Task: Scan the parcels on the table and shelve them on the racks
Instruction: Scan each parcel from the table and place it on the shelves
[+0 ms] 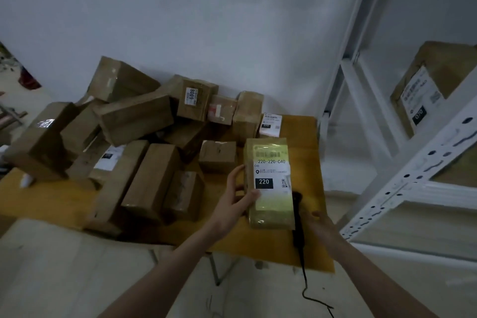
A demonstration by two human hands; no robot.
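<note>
My left hand (233, 200) grips the left side of a parcel (269, 210) wrapped in yellowish tape, thumb on top, held just above the yellow table (300, 134). Its white label reads 220-220-C40 and faces up. A black barcode scanner (297, 217) lies right beside the parcel's right edge, its cable trailing off the table's front. My right hand (321, 222) is blurred, with fingers stretched out just right of the scanner and nothing held in it.
Several brown cardboard parcels (136, 116) are heaped over the table's left and back. A small white-labelled parcel (271, 125) sits at the back right. A white metal rack (413, 162) stands to the right, with one labelled box (438, 77) on a shelf.
</note>
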